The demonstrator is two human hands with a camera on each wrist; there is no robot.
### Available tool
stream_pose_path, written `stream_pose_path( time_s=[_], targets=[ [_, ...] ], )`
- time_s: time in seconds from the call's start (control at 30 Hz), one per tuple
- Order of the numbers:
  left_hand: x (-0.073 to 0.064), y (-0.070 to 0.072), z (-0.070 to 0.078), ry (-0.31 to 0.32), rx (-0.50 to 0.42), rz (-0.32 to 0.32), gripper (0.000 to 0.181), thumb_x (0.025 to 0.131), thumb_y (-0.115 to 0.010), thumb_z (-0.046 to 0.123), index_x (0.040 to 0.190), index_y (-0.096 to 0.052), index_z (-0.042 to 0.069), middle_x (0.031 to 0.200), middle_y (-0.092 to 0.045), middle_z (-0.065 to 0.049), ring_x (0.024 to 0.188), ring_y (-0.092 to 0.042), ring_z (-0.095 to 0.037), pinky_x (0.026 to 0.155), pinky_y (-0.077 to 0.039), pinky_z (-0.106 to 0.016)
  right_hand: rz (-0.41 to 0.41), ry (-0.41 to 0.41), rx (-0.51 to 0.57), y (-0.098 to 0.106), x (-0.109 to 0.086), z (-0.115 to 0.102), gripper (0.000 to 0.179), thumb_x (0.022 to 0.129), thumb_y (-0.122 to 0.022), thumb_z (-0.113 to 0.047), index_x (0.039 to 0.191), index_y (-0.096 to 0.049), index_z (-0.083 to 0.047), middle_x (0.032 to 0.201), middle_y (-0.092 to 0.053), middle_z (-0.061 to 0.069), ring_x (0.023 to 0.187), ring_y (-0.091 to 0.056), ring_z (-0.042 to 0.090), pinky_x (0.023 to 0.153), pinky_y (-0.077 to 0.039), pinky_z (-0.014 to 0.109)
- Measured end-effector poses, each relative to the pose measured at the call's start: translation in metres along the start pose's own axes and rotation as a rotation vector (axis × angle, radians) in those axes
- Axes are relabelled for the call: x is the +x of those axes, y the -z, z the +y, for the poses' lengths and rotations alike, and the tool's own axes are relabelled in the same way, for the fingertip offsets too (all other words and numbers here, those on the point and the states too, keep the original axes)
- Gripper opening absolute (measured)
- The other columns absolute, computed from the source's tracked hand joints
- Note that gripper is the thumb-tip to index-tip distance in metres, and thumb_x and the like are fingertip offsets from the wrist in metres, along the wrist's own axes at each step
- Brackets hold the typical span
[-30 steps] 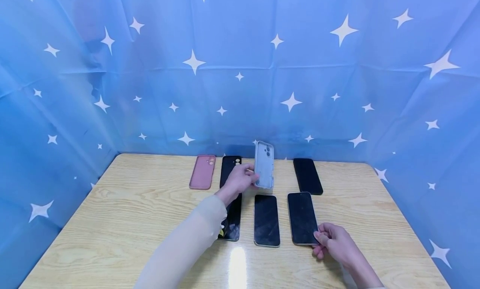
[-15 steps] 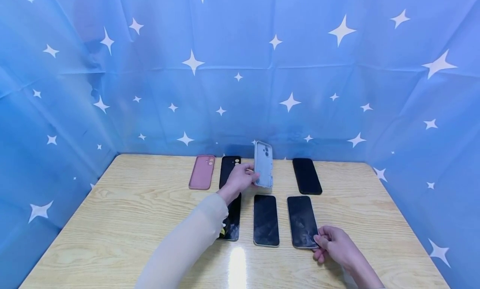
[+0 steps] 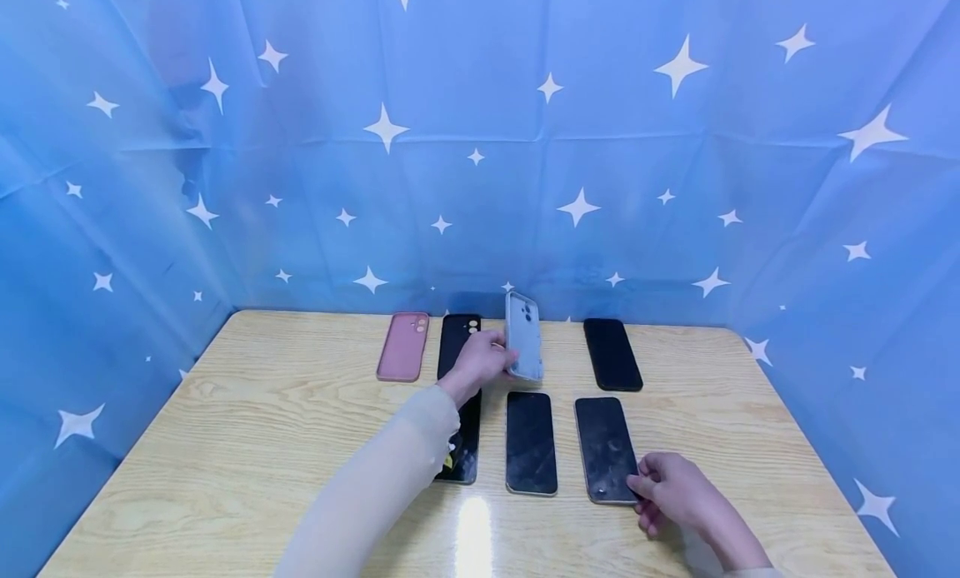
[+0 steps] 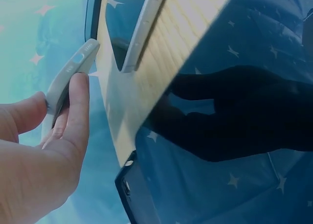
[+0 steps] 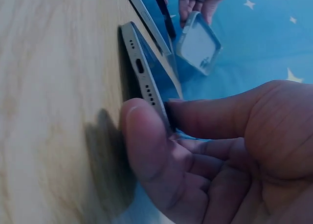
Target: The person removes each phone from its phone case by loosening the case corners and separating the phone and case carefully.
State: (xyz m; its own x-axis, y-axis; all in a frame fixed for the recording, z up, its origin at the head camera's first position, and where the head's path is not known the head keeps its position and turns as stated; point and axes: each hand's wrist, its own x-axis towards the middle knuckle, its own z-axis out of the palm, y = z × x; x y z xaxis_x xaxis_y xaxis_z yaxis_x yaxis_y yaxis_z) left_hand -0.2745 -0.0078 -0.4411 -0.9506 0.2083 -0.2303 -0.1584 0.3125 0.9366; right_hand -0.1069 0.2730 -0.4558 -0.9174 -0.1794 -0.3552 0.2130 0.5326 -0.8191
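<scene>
My left hand (image 3: pixel 480 361) pinches a light blue phone case (image 3: pixel 524 338) by its left edge. The case stands tilted up at the back of the table, its inside facing me. In the left wrist view its side cutout (image 4: pixel 78 57) shows above the fingers. My right hand (image 3: pixel 675 490) grips the near right corner of a smartphone (image 3: pixel 606 449) between thumb and bent forefinger. The phone's charging-port end (image 5: pixel 141 67) faces the right wrist camera, slightly raised off the wood there. Another smartphone (image 3: pixel 531 442) lies dark-screened between the hands.
Left of the case lie a pink phone case (image 3: pixel 402 346) and a black phone case (image 3: pixel 452 338), with a large black phone (image 3: pixel 468 436) nearer, partly under the left sleeve. A black phone or case (image 3: pixel 612 355) lies back right. A blue star-patterned curtain (image 3: pixel 480 186) borders the table.
The right hand's phone has shifted slightly toward me and its far end has come down. The light blue case has lowered and turned a little. The other phones and cases stay put.
</scene>
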Motion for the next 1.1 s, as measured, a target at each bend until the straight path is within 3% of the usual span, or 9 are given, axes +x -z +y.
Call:
stream_pose_path(
  time_s=[0.2,0.8,1.1],
  targets=[
    [0.004,0.0,-0.003,0.056,0.008,0.014,0.014,0.103,-0.064,0.011,0.111,-0.067,0.0,0.112,-0.072,-0.018,0.096,-0.072,-0.025,0.077,-0.064,-0.038,0.009,-0.026,-0.058,0.001,0.0,-0.003,0.023,0.103,-0.058,-0.004,0.082,-0.049,-0.001,0.064,-0.062,0.008,0.052,-0.065,0.019,0.049,-0.06,0.038],
    [0.012,-0.005,-0.012,0.114,0.037,0.051,0.014,0.101,-0.068,0.011,0.104,-0.067,-0.002,0.093,-0.068,-0.015,0.067,-0.069,-0.017,0.064,-0.062,-0.029,0.038,-0.056,-0.128,0.0,0.0,-0.002,0.024,0.101,-0.061,-0.006,0.08,-0.052,-0.001,0.063,-0.06,0.009,0.048,-0.064,0.018,0.047,-0.06,0.036],
    [0.012,-0.009,-0.009,0.119,0.255,0.111,0.015,0.098,-0.072,0.014,0.093,-0.065,0.003,0.082,-0.066,-0.01,0.062,-0.072,-0.015,0.07,-0.061,-0.031,0.058,-0.086,-0.135,-0.001,0.001,-0.004,0.024,0.101,-0.062,-0.006,0.08,-0.052,-0.002,0.064,-0.061,0.009,0.048,-0.063,0.018,0.047,-0.059,0.035]
  ],
)
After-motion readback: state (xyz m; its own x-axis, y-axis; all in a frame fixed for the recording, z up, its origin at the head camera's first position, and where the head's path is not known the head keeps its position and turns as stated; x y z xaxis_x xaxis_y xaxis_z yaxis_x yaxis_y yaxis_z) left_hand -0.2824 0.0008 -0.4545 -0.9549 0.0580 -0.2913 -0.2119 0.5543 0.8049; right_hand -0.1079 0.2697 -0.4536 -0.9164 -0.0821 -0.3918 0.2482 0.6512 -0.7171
